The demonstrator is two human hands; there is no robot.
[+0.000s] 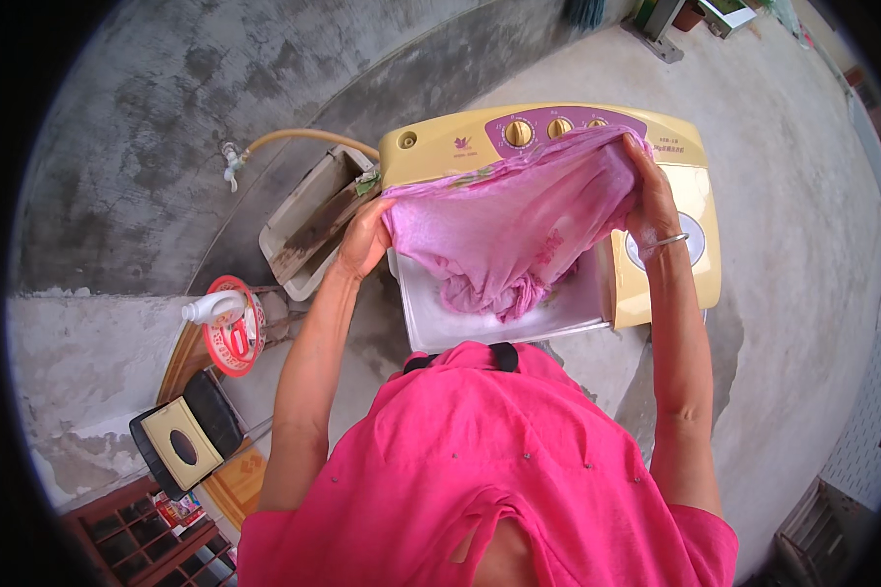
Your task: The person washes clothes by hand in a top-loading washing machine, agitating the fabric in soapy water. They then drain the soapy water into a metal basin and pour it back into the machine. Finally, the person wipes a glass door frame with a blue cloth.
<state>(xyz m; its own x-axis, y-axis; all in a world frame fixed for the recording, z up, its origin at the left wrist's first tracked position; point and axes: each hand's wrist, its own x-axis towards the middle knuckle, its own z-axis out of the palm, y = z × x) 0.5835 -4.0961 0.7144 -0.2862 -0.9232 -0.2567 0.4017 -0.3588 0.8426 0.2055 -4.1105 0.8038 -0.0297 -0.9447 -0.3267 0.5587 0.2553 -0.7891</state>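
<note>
A pink flowered cloth (514, 213), apparently a wet garment, is stretched between my two hands. My left hand (365, 238) grips its left edge, and my right hand (650, 191), with a metal bracelet at the wrist, grips the upper right edge. Its bunched lower part hangs into the white tub (440, 330) of a yellow twin-tub washing machine (440, 158). Several dials sit on the purple control panel (501, 133); the cloth partly covers the panel. My right forearm passes over the round-windowed lid (694, 242) on the machine's right side. The tub's bottom is partly hidden.
A hose (301, 134) runs from a wall tap (231, 163) to the machine. Left of it lie a long trough (275, 253) and a red-rimmed basin (219, 356) with a white bottle (216, 308). Lower left is a yellow lid-like panel with an oval opening (181, 444) on a black chair (216, 411).
</note>
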